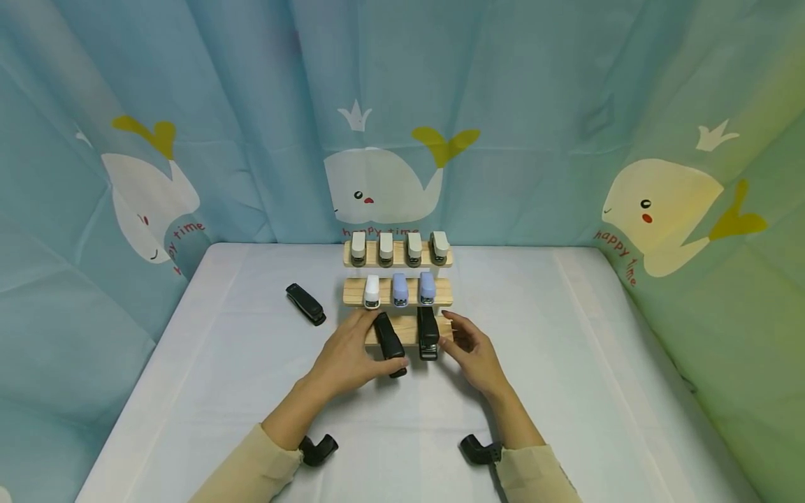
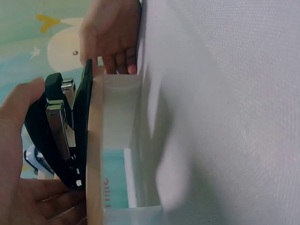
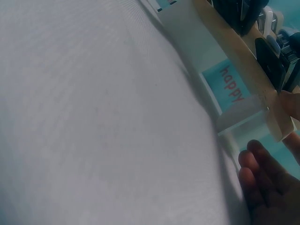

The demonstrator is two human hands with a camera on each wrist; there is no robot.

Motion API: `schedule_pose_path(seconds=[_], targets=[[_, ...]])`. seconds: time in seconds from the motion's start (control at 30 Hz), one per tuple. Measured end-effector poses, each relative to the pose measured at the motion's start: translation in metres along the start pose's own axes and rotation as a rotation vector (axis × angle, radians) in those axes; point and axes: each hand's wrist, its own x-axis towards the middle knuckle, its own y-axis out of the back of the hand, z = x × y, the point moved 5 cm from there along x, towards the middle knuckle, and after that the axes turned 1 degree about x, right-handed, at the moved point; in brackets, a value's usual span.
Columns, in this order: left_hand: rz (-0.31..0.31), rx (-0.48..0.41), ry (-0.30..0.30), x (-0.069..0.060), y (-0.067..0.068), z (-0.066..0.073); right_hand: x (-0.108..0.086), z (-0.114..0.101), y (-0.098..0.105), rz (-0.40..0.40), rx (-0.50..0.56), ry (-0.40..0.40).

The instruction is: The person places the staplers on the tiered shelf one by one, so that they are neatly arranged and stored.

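My left hand [image 1: 346,356] holds a black stapler [image 1: 390,342] between thumb and fingers, tilted over the left part of the lowest wooden shelf [image 1: 407,330] of a tiered rack. In the left wrist view, that stapler's jaws stand apart, showing the metal magazine [image 2: 57,124]. Another black stapler [image 1: 428,334] sits on the same shelf toward its right end. My right hand [image 1: 478,356] grips the shelf's right end between thumb and index finger, beside that stapler. Its other fingers [image 3: 262,173] hang loosely curled below the board.
The middle shelf [image 1: 353,290] bears a white mini stapler [image 1: 372,290] and two lavender ones [image 1: 400,288]. Several pale mini staplers [image 1: 386,248] line the top shelf. A third black stapler [image 1: 306,304] lies on the white tabletop [image 1: 239,363] to the left. A whale-print curtain [image 1: 534,105] surrounds the table.
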Motion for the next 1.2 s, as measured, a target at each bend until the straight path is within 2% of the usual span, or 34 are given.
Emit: schedule_pose_path(seconds=[0.17,0.5,0.9,1.2], targets=[[-0.024,0.014,0.001,-0.001,-0.002,0.000,0.000,0.000,0.000,0.003,0.000,0.001],[-0.003,0.078,-0.073,0.002,-0.007,0.005,0.000,0.001,0.000,0.008,0.004,0.007],[0.014,0.080,-0.108,0.005,-0.012,0.007,0.001,0.001,0.000,0.005,0.002,0.010],[-0.023,0.077,-0.110,0.008,-0.014,0.010,0.001,0.001,0.000,0.002,0.005,0.009]])
